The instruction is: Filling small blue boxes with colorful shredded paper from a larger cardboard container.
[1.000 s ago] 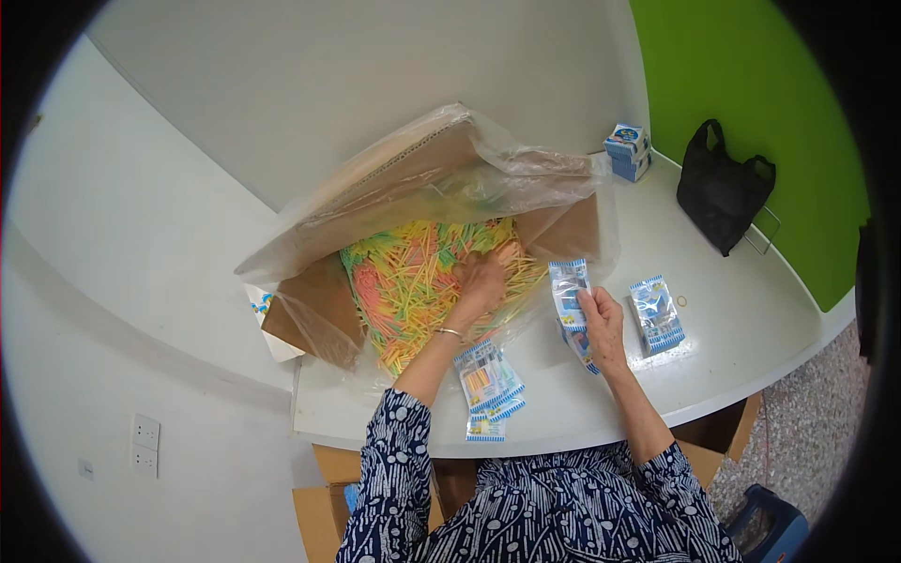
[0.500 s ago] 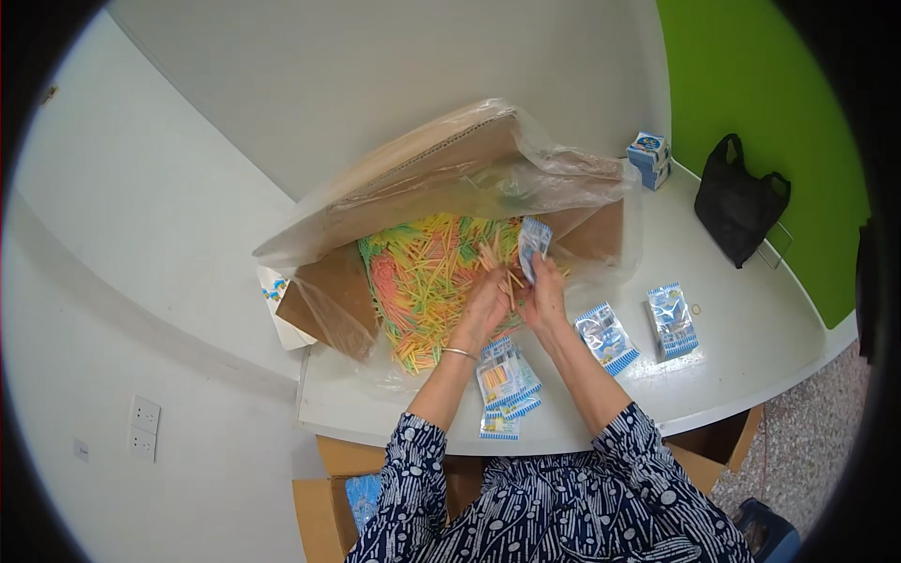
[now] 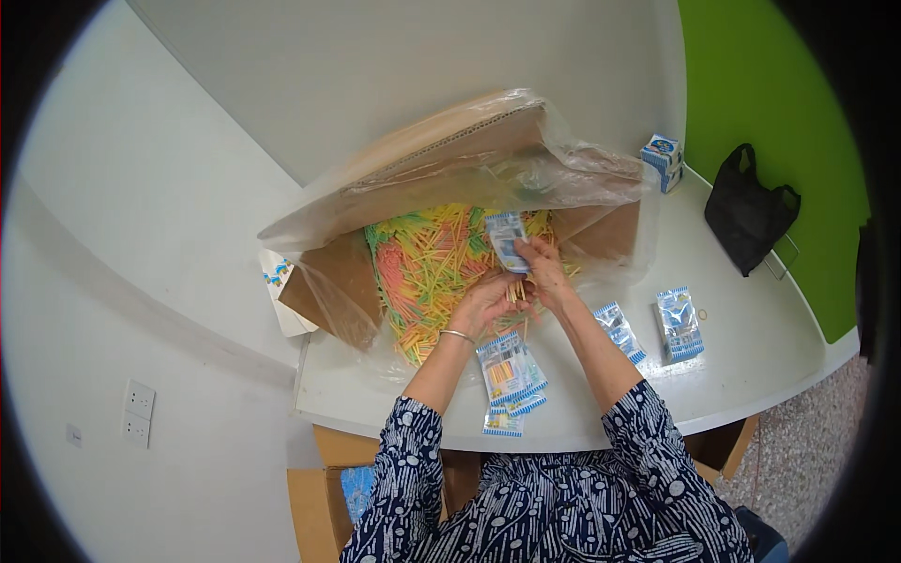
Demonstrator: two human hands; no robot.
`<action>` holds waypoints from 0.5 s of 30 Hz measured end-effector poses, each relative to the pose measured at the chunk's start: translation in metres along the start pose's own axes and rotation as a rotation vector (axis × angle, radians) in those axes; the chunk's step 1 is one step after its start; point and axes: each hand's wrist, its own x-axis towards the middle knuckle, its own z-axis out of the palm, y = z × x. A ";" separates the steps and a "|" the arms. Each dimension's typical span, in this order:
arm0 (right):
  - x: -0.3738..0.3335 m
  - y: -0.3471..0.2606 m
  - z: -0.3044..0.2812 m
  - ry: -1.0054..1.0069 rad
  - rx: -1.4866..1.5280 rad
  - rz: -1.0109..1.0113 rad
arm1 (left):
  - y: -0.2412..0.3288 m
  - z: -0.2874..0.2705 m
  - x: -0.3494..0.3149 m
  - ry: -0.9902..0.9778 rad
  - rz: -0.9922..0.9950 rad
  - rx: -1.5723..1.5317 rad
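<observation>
My left hand [image 3: 486, 300] is closed round a small bundle of thin sticks [image 3: 516, 292], whose lower ends show between the fingers. Just above it, my right hand [image 3: 548, 272] grips a blue-and-white plastic packet [image 3: 505, 233] by its lower right side. The packet covers the upper ends of the bundle, so I cannot tell whether they are inside it. Behind both hands, loose yellow, green and pink sticks [image 3: 422, 272] fill a cardboard box [image 3: 338, 286] lined with clear plastic. Nearer me, below the left wrist, lies an overlapping pile of packets [image 3: 507, 373] with sticks showing inside.
Right of my right forearm lie more packets [image 3: 619, 330] and a stack of packets [image 3: 679, 324] on the white table [image 3: 582, 418]. Small blue-and-white boxes [image 3: 663, 161] and a black bag [image 3: 751, 211] stand farther back. Open cardboard boxes [image 3: 314, 507] sit below the table edge.
My right hand has brought the packet leftward, over the stick bundle in my left hand. The bundle's upper ends, in sight before, are now covered. The whole view has shifted slightly.
</observation>
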 end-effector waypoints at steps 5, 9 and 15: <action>-0.011 -0.015 -0.043 0.085 -0.195 -0.289 | 0.007 0.008 -0.006 0.072 0.104 0.000; -0.049 -0.022 -0.058 0.110 -0.364 -0.220 | 0.008 0.014 -0.012 0.218 0.192 0.000; -0.077 -0.010 -0.071 0.096 -0.331 -0.068 | 0.001 0.017 0.002 0.437 0.341 0.578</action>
